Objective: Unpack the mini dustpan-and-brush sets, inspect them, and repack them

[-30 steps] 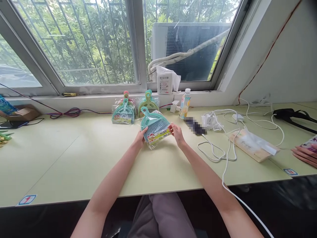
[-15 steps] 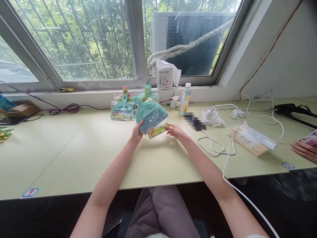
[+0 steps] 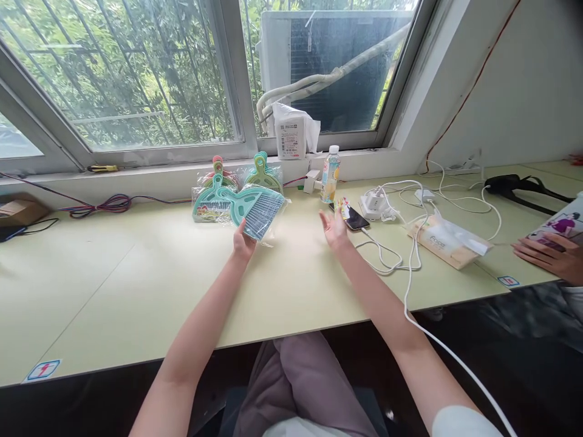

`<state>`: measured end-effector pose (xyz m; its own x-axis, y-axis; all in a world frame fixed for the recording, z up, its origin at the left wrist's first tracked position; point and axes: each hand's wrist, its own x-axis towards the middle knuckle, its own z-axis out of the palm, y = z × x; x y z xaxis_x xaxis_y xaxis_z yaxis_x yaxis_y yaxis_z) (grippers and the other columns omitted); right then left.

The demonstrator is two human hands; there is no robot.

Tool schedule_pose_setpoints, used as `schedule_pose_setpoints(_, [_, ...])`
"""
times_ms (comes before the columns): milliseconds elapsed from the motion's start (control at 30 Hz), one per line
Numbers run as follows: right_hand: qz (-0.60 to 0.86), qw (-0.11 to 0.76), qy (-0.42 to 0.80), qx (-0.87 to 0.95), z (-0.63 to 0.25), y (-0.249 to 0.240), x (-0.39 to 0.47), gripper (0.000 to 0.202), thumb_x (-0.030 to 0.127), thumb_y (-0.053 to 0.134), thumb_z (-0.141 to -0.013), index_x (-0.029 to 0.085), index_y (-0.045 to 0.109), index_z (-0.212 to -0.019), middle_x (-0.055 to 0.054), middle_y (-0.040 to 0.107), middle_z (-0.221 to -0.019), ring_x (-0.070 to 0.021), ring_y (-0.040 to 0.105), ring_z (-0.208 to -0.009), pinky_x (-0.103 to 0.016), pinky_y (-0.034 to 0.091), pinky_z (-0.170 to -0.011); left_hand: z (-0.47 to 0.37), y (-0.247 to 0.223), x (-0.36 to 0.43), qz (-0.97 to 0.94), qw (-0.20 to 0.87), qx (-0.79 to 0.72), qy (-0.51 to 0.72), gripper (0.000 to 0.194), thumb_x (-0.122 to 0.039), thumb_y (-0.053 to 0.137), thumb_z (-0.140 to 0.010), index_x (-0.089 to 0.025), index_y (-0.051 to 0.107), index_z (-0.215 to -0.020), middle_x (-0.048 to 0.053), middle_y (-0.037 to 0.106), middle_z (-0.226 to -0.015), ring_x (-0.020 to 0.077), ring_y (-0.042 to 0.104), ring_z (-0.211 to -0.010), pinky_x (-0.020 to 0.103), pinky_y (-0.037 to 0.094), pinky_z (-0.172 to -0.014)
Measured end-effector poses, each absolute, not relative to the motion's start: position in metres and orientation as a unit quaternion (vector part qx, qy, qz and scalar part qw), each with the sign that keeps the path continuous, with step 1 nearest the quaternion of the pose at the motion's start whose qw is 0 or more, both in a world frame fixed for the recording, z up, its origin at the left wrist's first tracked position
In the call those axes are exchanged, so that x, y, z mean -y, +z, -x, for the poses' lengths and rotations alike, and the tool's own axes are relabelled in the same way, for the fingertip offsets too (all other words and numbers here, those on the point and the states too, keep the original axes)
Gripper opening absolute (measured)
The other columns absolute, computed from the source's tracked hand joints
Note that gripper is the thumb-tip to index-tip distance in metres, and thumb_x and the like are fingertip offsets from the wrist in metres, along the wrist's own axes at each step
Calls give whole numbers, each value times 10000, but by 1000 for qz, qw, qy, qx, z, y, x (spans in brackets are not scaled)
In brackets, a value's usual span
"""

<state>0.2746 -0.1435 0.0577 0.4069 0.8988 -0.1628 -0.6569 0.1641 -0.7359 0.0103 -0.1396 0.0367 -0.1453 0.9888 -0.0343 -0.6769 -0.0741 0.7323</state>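
Note:
My left hand (image 3: 245,246) grips a teal dustpan with a grey-bristled brush (image 3: 259,211) by its lower left edge, in clear plastic wrap, tilted above the table. My right hand (image 3: 336,230) is to the right of it, with the thumb apart and a small colourful label card (image 3: 342,207) at the fingers, in front of the black phone (image 3: 356,217). Behind the held dustpan, a wrapped teal dustpan set (image 3: 210,201) and a wrapped green-handled set (image 3: 261,170) lean by the window sill.
A drink bottle (image 3: 330,175) and a tissue pack (image 3: 291,138) stand near the window. White cables and a charger (image 3: 376,203) lie right of the phone, beside a face tissue packet (image 3: 449,241). Another person's hand (image 3: 546,255) rests at the far right. A cardboard box (image 3: 20,210) is far left.
My right hand has moved right, away from the dustpan, and the label card is now with it. The dustpan has shifted left and turned in my left hand. The view has shifted rightward.

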Motion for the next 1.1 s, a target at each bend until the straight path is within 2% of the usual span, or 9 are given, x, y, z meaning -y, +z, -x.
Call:
schedule_pose_setpoints(167, [382, 645, 605, 269, -217, 55, 172, 185, 272, 499, -911, 201, 532, -1078, -86, 634, -1084, -135, 683, -848, -247, 600, -711, -23, 34, 145, -270, 634, -316, 652, 333, -317, 547, -884, -195, 581, -1192, 63, 674, -1129, 201, 613, -1098, 313, 556, -865])
schedule_pose_setpoints(300, [412, 584, 583, 386, -199, 52, 187, 137, 246, 539, -872, 187, 596, -981, -63, 646, -1033, -118, 639, -826, -219, 563, -686, -30, 36, 152, -303, 663, -310, 610, 333, -328, 557, -866, -152, 600, -1146, 83, 669, -1130, 224, 623, -1062, 334, 548, -861])
schedule_pose_setpoints(433, [464, 553, 564, 402, -204, 49, 184, 199, 309, 561, -863, 196, 596, -1023, -60, 647, -1033, -120, 622, -822, -209, 533, -650, -32, 38, 156, -349, 679, -302, 570, 463, -132, 634, -749, -156, 558, -1205, 64, 678, -1087, 203, 642, -992, 302, 530, -825])
schedule_pose_setpoints(567, [494, 532, 554, 408, -214, 47, 174, 232, 332, 555, -866, 193, 598, -1046, -46, 672, -921, -88, 596, -637, -173, 442, -495, -31, 37, 156, -348, 667, -287, 594, 637, -12, 623, -677, -208, 508, -1271, 29, 678, -1072, 160, 650, -910, 282, 511, -785])
schedule_pose_setpoints(733, [501, 512, 470, 516, -226, 40, 161, 199, 312, 578, -855, 152, 658, -944, -11, 666, -671, -52, 511, -425, -165, 349, -406, -27, 38, 154, -332, 667, -284, 604, 499, -70, 625, -722, -175, 560, -1205, 46, 687, -996, 167, 644, -917, 306, 487, -837])
schedule_pose_setpoints(833, [485, 495, 475, 543, -230, 38, 156, 261, 381, 595, -852, 141, 684, -899, -10, 663, -615, -44, 477, -378, -168, 358, -394, -27, 40, 156, -353, 658, -294, 596, 501, -65, 628, -712, -165, 564, -1199, 50, 683, -1003, 183, 636, -952, 331, 467, -880])
schedule_pose_setpoints(900, [482, 505, 481, 531, -232, 39, 155, 283, 400, 606, -848, 136, 682, -914, -26, 677, -638, -58, 524, -402, -171, 400, -407, -29, 40, 158, -375, 660, -297, 579, 528, -60, 638, -700, -168, 557, -1210, 53, 678, -1038, 206, 624, -999, 359, 455, -912])
schedule_pose_setpoints(1000, [487, 523, 487, 502, -232, 40, 155, 237, 360, 631, -841, 132, 665, -897, -54, 693, -724, -101, 625, -513, -199, 503, -492, -32, 40, 162, -419, 683, -284, 526, 547, -101, 650, -711, -180, 541, -1241, 65, 659, -1120, 249, 592, -1081, 408, 440, -953])
schedule_pose_setpoints(1100, [492, 537, 499, 470, -234, 36, 154, 153, 293, 684, -804, 154, 625, -820, -36, 669, -755, -112, 648, -602, -221, 558, -578, -32, 40, 165, -459, 705, -259, 474, 593, -143, 649, -723, -208, 501, -1293, 67, 633, -1194, 268, 569, -1126, 428, 435, -976])
